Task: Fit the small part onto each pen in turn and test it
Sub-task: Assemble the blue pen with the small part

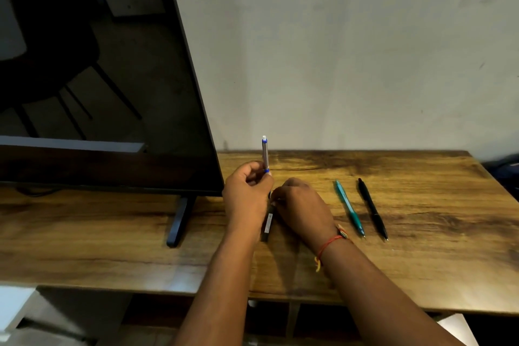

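Your left hand (247,191) has its grip clamped on a slim grey pen with blue bands and a white tip (265,154), held upright above the brown wood-grain surface (421,261). Your right hand (300,205), with a red and yellow thread bracelet (327,247) at the wrist, has its grip pinched together on the far end of a dark pen with a small white label (266,226) that lies between your wrists; the small part itself is too hidden to tell. Right of your hands lie a teal click pen (349,208) and a black click pen (373,209), side by side, apart, tips toward you. On the left a large black flat screen (98,78) on a dark foot (179,222) stands close beside your left hand, crowding that side. A pale scuffed wall (351,50) closes the far edge
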